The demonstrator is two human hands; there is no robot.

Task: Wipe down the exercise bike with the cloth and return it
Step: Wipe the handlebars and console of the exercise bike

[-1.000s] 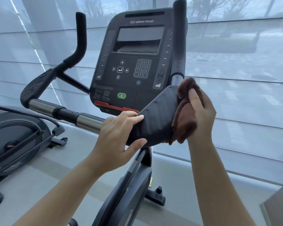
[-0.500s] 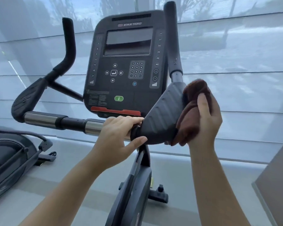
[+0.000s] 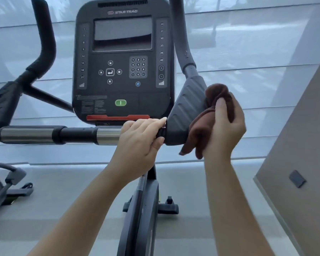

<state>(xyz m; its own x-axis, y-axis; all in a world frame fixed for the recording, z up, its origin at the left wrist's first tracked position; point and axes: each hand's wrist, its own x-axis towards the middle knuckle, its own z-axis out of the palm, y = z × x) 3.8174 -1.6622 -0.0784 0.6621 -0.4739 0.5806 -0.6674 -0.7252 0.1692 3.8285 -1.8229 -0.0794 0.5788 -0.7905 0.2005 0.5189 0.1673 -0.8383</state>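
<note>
Brown cloth point(image 3: 199, 129) against bike armrest point(image 3: 185, 111)

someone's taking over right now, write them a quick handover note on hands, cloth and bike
Left hand grips the handlebar crossbar right beside the right arm pad.
Right hand holds the brown cloth bunched against the pad's outer side.
Done: wiping is under way at that pad; what else is already wiped cannot be told.
Left: finish the pad, cover any unwiped parts, then return the cloth.
</note>
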